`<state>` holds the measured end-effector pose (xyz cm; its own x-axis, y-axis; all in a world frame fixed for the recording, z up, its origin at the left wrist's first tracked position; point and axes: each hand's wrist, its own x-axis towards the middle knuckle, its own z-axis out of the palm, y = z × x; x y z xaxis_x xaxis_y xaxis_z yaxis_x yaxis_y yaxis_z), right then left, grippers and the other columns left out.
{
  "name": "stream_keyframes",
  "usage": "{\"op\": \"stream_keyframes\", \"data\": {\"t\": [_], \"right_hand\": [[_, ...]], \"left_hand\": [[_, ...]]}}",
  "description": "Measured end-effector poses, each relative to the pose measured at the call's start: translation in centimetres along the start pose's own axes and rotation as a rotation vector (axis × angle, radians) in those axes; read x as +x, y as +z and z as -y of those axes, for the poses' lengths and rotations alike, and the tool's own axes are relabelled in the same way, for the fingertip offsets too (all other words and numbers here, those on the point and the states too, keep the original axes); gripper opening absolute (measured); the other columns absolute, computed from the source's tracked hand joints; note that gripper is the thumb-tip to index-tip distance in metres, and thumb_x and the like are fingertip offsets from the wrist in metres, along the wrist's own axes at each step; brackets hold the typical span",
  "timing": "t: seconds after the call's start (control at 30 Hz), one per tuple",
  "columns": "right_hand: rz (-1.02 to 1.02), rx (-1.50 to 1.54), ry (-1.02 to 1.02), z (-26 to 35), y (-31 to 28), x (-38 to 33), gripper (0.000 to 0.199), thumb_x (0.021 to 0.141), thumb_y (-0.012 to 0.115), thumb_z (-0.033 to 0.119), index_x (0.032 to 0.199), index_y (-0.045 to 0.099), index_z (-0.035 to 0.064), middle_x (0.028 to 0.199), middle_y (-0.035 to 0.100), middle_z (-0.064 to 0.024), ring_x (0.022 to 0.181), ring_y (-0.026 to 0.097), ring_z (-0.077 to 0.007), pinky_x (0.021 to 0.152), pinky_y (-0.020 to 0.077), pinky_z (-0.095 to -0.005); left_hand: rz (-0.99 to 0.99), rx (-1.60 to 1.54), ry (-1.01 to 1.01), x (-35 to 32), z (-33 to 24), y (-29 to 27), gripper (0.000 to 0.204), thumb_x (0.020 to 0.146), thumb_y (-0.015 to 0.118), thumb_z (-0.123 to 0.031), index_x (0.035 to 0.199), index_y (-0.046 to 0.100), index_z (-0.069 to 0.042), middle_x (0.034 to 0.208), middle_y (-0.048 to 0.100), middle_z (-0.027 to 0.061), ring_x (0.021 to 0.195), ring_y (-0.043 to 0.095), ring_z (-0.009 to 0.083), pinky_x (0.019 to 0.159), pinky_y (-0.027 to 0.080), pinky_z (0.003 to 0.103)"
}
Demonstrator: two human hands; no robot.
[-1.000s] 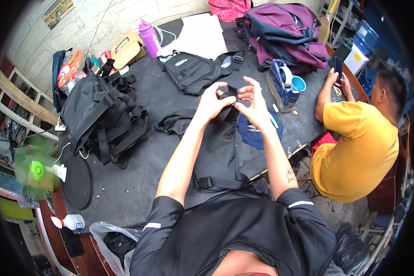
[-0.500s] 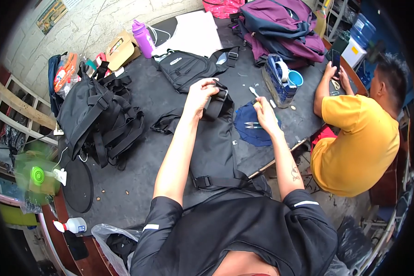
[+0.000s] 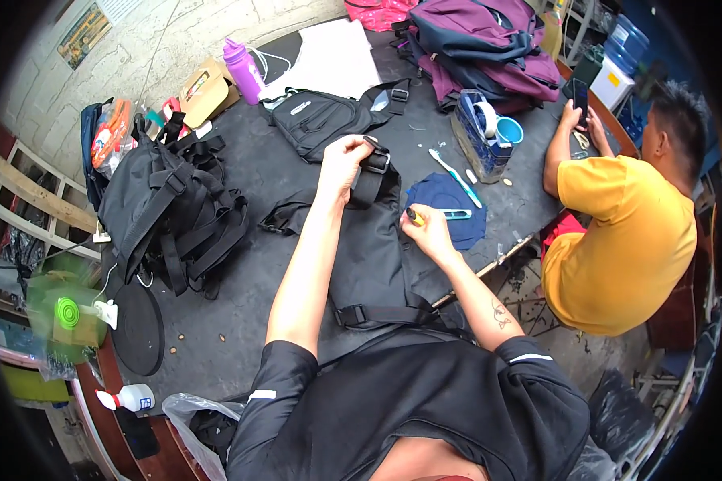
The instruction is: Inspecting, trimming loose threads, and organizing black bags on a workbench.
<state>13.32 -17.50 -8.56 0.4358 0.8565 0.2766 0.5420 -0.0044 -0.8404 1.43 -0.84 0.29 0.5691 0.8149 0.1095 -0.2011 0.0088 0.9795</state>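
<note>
Left grip: the left hand (image 3: 343,160) is closed around a black strap with buckle (image 3: 375,164), lifting it off the dark bench (image 3: 297,192), apparently so the webbing hangs free where it can be worked; the right hand (image 3: 429,232) is closed on a small yellow-tipped tool (image 3: 414,215), held low at about four o'clock from the strap, close enough to reach it; the strap belongs to one black bag (image 3: 369,264) that lies flat at the middle of the bench and runs down toward the person's body at six o'clock, a placement that keeps it steady under both forearms; just at three o'clock from the right hand lies one dark blue fabric piece (image 3: 449,210) with a teal tool (image 3: 456,214) on it, and one toothbrush-like tool (image 3: 456,176) rests at one o'clock; further out I count two more black bags, a small one (image 3: 321,119) at twelve o'clock and a large strapped one (image 3: 168,212) at nine o'clock; one purple bottle (image 3: 241,70) stands at eleven o'clock; a heap of purple bags (image 3: 481,48) sits at one o'clock, their number unclear; one person in a yellow shirt (image 3: 618,240) sits at three o'clock, looking at a phone (image 3: 581,96).
</note>
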Motion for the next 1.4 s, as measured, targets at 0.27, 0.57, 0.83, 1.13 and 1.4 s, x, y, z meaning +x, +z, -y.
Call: {"op": "stream_keyframes", "data": {"t": [0.27,0.57,0.83,1.13,1.4], "right_hand": [[-0.203,1.123,0.304,0.1,-5.1,2.9,0.038,0.095,0.055,0.039,0.073,0.050,0.0092,0.056,0.033,0.0070,0.045,0.030,-0.0038,0.044,0.0257,-0.0214],[-0.115,0.426,0.021,6.1,-1.1,5.0,0.026,0.093,0.058,0.029,0.088,0.056,0.0035,0.071,0.052,0.0016,0.064,0.046,-0.0087,0.058,0.0371,-0.0247],[-0.209,0.196,-0.145,10.9,1.7,7.8,0.019,0.083,0.066,0.012,0.090,0.052,0.0009,0.077,0.059,-0.0040,0.068,0.053,-0.0095,0.065,0.0462,-0.0261],[-0.217,0.272,-0.175,11.0,2.8,7.8,0.017,0.083,0.065,0.007,0.090,0.051,-0.0001,0.084,0.062,-0.0058,0.070,0.056,-0.0094,0.066,0.0474,-0.0253],[-0.277,0.209,-0.255,11.7,3.0,7.0,0.020,0.082,0.067,0.009,0.088,0.050,0.0014,0.079,0.061,-0.0056,0.067,0.057,-0.0105,0.063,0.0477,-0.0260]], "left_hand": [[-0.037,-0.011,-0.018,-0.1,-0.5,-0.2,0.008,0.090,0.065,-0.016,0.087,0.065,-0.008,0.077,0.060,-0.0065,0.065,0.049,0.0030,0.062,0.039,0.020],[-0.096,-0.188,0.032,0.2,-1.6,1.5,0.025,0.095,0.062,-0.028,0.077,0.053,-0.013,0.068,0.047,-0.0060,0.060,0.049,0.0051,0.064,0.049,0.023],[0.023,-0.439,0.111,-1.0,-3.4,0.8,0.020,0.098,0.050,-0.020,0.085,0.047,-0.006,0.105,0.066,0.0205,0.089,0.068,0.0247,0.082,0.055,0.034],[0.072,-0.457,0.116,-1.2,-3.4,-0.4,0.020,0.097,0.050,-0.021,0.084,0.045,-0.008,0.106,0.066,0.0242,0.090,0.068,0.0267,0.082,0.055,0.036],[0.132,-0.507,0.124,-1.6,-3.3,-1.3,0.017,0.097,0.052,-0.021,0.088,0.049,-0.007,0.106,0.066,0.0241,0.091,0.067,0.0274,0.084,0.055,0.037]]}}
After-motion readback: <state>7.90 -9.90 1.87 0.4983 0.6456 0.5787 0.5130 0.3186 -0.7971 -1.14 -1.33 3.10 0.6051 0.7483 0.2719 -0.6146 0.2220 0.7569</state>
